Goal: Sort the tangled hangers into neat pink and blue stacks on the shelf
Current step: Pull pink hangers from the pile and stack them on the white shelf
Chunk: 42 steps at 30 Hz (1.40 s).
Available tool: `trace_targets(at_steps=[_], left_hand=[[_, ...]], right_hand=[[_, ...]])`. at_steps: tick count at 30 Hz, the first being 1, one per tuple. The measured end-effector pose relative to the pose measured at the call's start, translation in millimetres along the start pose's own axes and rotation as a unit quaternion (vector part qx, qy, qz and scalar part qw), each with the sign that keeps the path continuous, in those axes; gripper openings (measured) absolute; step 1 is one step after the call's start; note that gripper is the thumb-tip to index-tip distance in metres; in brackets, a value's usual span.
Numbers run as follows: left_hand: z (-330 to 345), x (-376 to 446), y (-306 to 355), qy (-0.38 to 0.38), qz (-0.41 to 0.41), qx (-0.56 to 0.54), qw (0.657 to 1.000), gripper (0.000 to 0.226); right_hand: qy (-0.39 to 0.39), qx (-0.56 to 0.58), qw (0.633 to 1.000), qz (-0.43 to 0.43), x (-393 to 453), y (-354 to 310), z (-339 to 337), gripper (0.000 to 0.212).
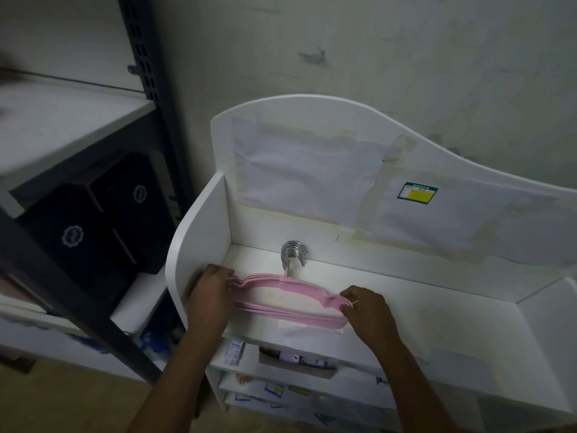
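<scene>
left hand (209, 287) curling fingers around one end of pink hangers (282, 300) | right hand (365, 309) pinching other end | stack lying flat on white shelf (437, 310), hooks (293, 252) pointing toward back panel

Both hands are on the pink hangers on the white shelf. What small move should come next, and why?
Probably squeeze the ends inward to square the pink hangers: the left hand and right hand each hold one end, the arms are slightly fanned, and the metal hooks already bunch together. No blue hangers are visible.
</scene>
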<state>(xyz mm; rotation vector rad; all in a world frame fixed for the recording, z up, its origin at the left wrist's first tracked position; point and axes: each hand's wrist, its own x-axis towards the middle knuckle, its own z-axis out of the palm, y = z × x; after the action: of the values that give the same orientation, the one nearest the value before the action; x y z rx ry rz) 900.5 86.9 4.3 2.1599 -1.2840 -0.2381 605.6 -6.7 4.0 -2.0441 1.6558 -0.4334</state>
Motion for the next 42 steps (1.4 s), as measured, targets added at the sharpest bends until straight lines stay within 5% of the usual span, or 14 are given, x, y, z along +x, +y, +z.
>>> trace_targets(at_steps=[5,21,26,36,42], left_hand=[[0,17,1,-0.097,-0.032,-0.01,0.995,0.048],[4,51,-4,-0.195,-0.004,0.098,0.976,0.035],[9,54,-6,-0.185,0.019,0.122,0.975,0.039],[13,62,-2,-0.219,0.071,0.194,0.954,0.006],[15,59,2,-0.215,0.099,0.236,0.943,0.016]], right_hand=[[0.001,-0.066,0.998,-0.017,5,-6,5,0.011],[-0.038,-0.154,0.987,-0.007,25,-15,0,0.008],[-0.056,-0.171,0.983,-0.023,27,-18,3,0.005],[-0.063,-0.242,0.968,-0.02,29,-26,17,0.017],[-0.052,-0.237,0.969,-0.039,31,-25,20,0.017]])
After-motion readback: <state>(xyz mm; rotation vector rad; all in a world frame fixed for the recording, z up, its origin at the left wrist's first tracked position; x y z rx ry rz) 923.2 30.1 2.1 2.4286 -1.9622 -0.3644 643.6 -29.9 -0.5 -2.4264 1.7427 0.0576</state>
